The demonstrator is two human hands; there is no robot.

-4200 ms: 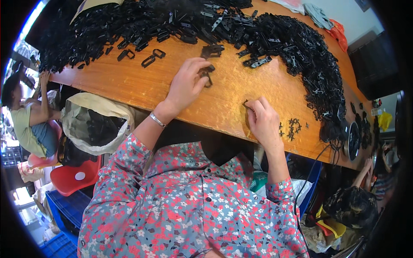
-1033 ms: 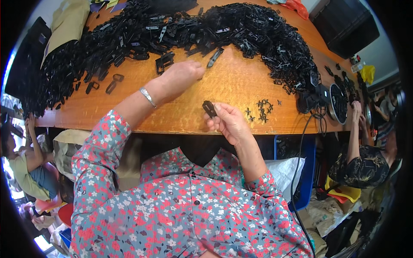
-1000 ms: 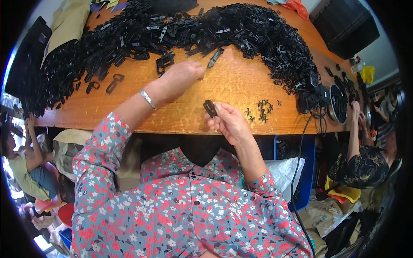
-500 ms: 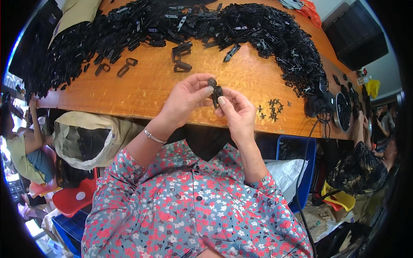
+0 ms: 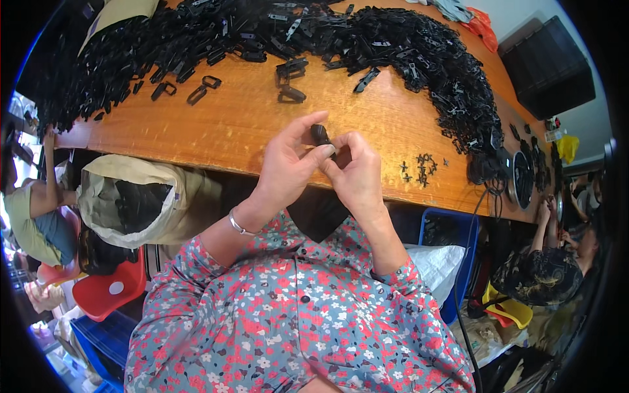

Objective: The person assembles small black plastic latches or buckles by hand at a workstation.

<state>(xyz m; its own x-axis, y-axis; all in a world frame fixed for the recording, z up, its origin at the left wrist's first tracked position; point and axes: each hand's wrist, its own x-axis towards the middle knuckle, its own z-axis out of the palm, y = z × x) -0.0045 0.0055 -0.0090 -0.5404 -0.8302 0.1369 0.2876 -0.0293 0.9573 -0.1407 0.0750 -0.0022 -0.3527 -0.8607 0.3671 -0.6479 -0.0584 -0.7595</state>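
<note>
Over the table's near edge, my left hand [image 5: 289,156] and my right hand [image 5: 357,171] meet around a small black plastic part [image 5: 320,134]. Its upper end shows between the fingers; the lower end is covered by both thumbs. My left index finger is lifted off the part, while the left thumb presses against it. The right fingers are curled closed at its lower end. Beyond my hands lie a few loose black frame-shaped parts [image 5: 291,95]. Small black cross-shaped pieces [image 5: 422,168] are scattered to the right of my right hand.
A long heap of black plastic parts [image 5: 262,39] arcs across the wooden table [image 5: 229,131]. An open sack [image 5: 131,203] stands at the left, a blue crate [image 5: 468,262] at the right with a white bag [image 5: 436,262]. A cable [image 5: 481,203] hangs over the edge. Other people sit at both sides.
My hands have drawn closer together around the part, which is now more hidden. The left index finger has lifted away. The whole view has shifted slightly.
</note>
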